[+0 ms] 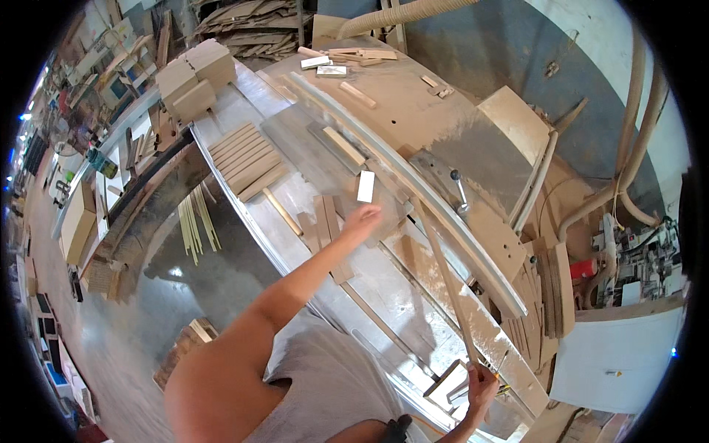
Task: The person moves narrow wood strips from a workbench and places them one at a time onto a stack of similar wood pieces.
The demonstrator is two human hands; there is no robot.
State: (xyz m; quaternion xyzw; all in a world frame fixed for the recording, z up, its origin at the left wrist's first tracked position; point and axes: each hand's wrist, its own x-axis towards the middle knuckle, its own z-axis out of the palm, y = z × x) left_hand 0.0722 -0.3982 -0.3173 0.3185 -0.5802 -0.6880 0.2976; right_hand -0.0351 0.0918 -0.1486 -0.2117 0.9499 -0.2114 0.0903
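Note:
My left hand [363, 220] reaches over the metal machine table [295, 173], fingers curled closed just below a small white-topped block [365, 186]. What those fingers hold, if anything, is hidden. At the lower right, my right hand [481, 385] is closed around the near end of a long thin wooden strip [447, 284]. The strip slants up and left from it, close beside the long metal fence [436, 214]. A short wooden bar [344, 146] lies beyond the white-topped block, and dark wooden boards [329, 229] lie under my left forearm.
A row of wooden slats [246, 160] and stacked board blocks [196, 74] sit at the table's far left. A crank handle [459, 193] stands beyond the fence. Pale strips [196, 225] lie lower at left. Hoses [631, 148] and a white cabinet [620, 362] are at right.

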